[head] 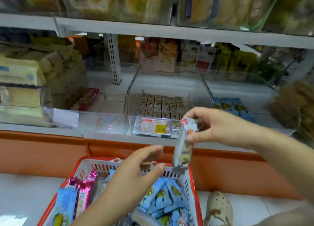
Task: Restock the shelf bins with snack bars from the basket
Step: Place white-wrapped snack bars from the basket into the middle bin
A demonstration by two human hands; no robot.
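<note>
Nearest, the basket [102, 168] held blue and pink snack bars [163, 197]; the left hand [136, 171] hovered over it, fingers spread, holding nothing. Beyond, the right hand [215, 129] pinched one gray-wrapped bar [183, 147] by its top, hanging above the basket's far rim, before the clear shelf bin [130, 93].

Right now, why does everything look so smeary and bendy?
In the head view, motion blur smears the left hand and the top-shelf packets; the snack bar in the right hand looks soft; the wide lens bows the shelf edges; the price tag is clearest.
</note>
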